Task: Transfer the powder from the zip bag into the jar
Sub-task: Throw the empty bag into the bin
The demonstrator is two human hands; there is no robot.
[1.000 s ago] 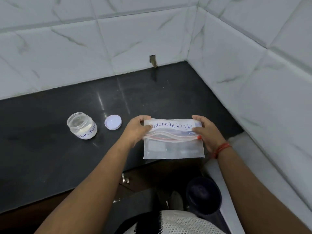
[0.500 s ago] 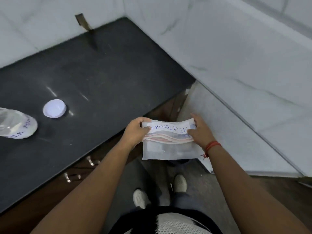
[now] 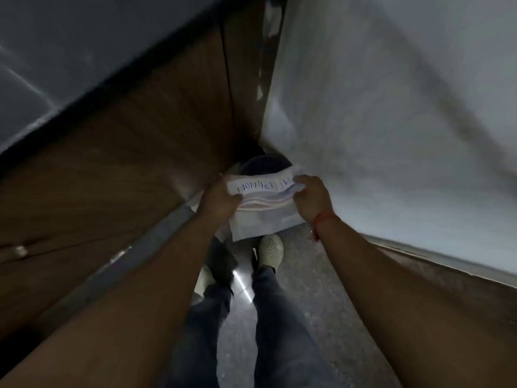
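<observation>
Bag (image 3: 263,219) between hands, beside wall (image 3: 391,135)

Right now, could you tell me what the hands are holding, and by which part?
Both hold the zip bag by its top: left hand at one end, right hand at the other.

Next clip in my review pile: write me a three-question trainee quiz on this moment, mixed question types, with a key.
1. True or false: both hands grip the clear plastic zip bag with the handwritten white label.
2. Multiple choice: what lies just beyond the bag? A) a dark round bin B) a kettle C) a sink
3. Short answer: is the jar in view?

Key
1. True: the left hand holds its left end, the right hand its right end.
2. A
3. No; the view shows brown wooden cabinet fronts, the grey floor and a light shoe.
</observation>
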